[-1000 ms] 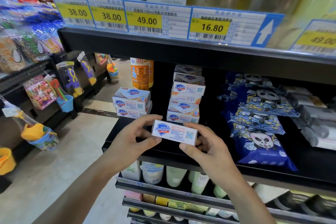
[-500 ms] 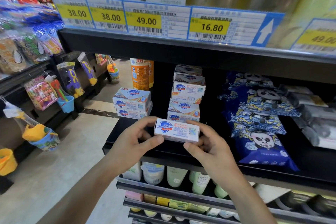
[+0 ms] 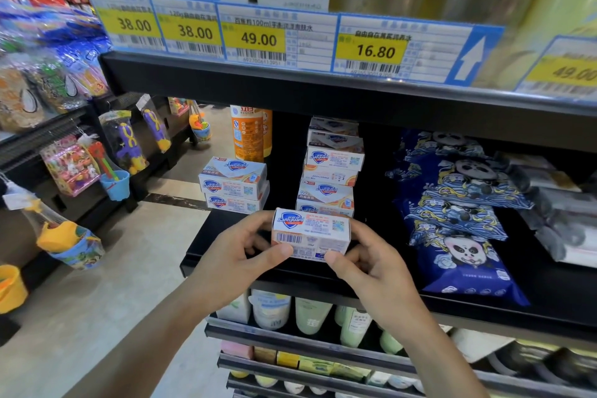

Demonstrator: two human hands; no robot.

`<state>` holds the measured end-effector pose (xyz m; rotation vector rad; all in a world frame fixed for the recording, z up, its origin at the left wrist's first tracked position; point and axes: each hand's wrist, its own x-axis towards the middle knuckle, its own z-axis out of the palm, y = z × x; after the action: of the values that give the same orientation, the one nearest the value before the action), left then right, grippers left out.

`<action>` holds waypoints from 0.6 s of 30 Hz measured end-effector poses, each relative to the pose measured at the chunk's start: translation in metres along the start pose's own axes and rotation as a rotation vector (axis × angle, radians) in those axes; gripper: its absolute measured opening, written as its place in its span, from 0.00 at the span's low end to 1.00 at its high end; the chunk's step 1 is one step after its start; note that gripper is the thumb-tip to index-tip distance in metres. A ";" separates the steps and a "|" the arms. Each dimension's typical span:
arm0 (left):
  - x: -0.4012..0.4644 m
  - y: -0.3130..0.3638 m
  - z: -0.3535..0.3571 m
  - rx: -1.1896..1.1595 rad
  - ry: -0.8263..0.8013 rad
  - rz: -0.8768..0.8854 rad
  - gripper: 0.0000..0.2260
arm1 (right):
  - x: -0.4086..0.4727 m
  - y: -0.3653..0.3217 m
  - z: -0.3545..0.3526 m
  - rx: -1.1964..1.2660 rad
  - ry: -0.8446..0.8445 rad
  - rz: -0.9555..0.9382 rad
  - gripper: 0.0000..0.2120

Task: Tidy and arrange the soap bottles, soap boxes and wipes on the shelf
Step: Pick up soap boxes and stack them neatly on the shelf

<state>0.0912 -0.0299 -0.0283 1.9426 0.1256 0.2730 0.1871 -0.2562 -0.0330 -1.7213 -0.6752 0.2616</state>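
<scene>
Soap box (image 3: 311, 234): gripped at both ends, left hand (image 3: 239, 255), right hand (image 3: 371, 265).
Risk: nudging leaning stack (image 3: 329, 168) at 12 o'clock, toppling boxes.
Shelf (image 3: 226, 263) edge: slip means drop.

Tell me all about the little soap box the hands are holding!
The soap box is a small white cardboard carton with a blue shield logo, coloured print, a QR code and a barcode. It looks closed, lies lengthwise and tilts slightly. The left hand and right hand pinch its ends, in front of the taller stack.
</scene>
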 end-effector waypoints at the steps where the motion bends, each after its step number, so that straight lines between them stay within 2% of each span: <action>1: 0.000 0.000 0.000 -0.005 -0.004 0.000 0.19 | 0.000 -0.001 0.000 -0.002 0.000 -0.002 0.23; 10: 0.001 0.001 0.003 -0.034 -0.011 -0.018 0.14 | 0.000 -0.001 0.001 -0.019 0.028 -0.013 0.25; 18: 0.000 0.000 0.003 -0.086 0.020 -0.025 0.13 | -0.001 -0.003 0.000 -0.017 -0.017 -0.015 0.41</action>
<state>0.0920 -0.0325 -0.0289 1.8527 0.1490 0.2772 0.1854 -0.2565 -0.0305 -1.7312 -0.7041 0.2610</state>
